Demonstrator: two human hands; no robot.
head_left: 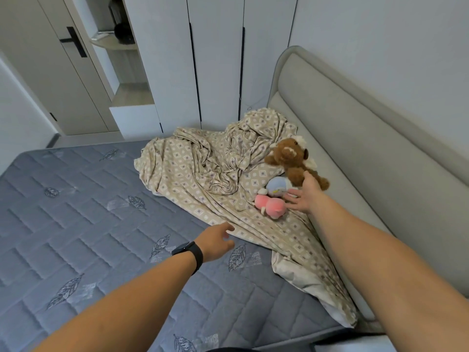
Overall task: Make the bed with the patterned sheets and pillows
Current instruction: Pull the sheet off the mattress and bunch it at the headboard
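Reaching: both bare arms stretch out over the bed toward the headboard end.
Right hand [303, 196]: fingers spread and relaxed, gripping nothing; fingertips touch or nearly touch the brown teddy bear [291, 160], which looks blurred and lifted just beyond them.
Left hand [215, 241]: fingers loosely curled, holding nothing, hovering at the near edge of the patterned sheet [198, 174]; a black wristband [189, 254] sits on the wrist.
Patterned sheet: beige with diamond print, bunched in a crumpled heap beyond both sets of fingers, one tail trailing back under the right forearm along the padded headboard [368, 138].
Pink plush toy [271, 205]: lying on the sheet just left of the right fingers.
Blue plush toy [278, 185]: just beyond the pink one, beside the right fingertips.
Mattress [88, 212]: grey-blue, quilted, leaf motifs, bare under the left hand.
Background: white wardrobe doors [215, 59] behind the heap.
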